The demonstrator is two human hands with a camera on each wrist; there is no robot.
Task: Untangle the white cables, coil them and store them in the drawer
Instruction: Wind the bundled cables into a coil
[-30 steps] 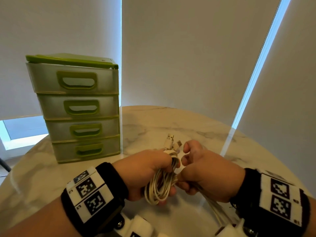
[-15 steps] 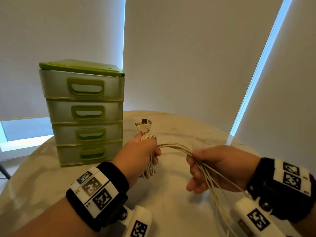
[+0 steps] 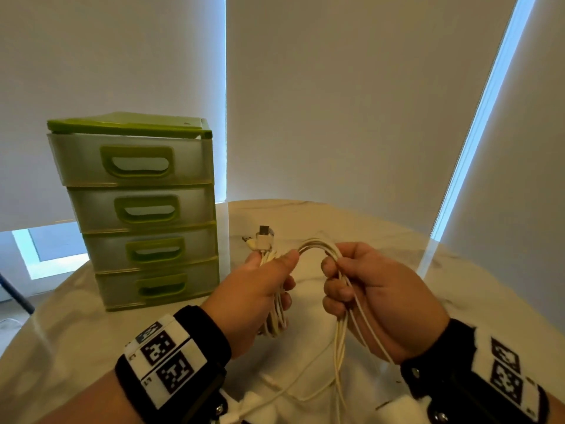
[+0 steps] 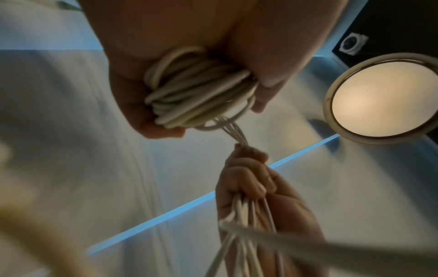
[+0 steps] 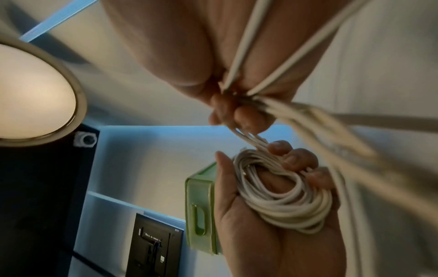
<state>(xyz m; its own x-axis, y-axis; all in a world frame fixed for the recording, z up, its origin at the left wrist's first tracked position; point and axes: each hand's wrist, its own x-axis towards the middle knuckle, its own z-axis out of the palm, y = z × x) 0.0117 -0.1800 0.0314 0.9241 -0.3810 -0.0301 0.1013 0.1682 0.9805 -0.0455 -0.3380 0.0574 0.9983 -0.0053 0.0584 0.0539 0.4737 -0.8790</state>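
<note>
My left hand (image 3: 269, 283) grips a coil of white cables (image 4: 201, 93), also seen as loops in its palm (image 5: 284, 196); USB plugs (image 3: 263, 237) stick up above the fist. From there the strands arch (image 3: 318, 244) over to my right hand (image 3: 345, 286), whose curled fingers (image 4: 251, 178) hold the bundle. The loose cable tails (image 3: 342, 356) hang below the right hand toward the table. The green drawer unit (image 3: 143, 209) stands to the left of both hands with all its drawers shut.
The round marble table (image 3: 458, 295) lies under the hands, its edge curving behind them. Window blinds (image 3: 336, 102) fill the background. A round ceiling lamp (image 4: 384, 101) shows in the wrist views.
The hands have drawn apart, then the right hand came back closer to the left. Both rose a little, and the cable span between them now arches up.
</note>
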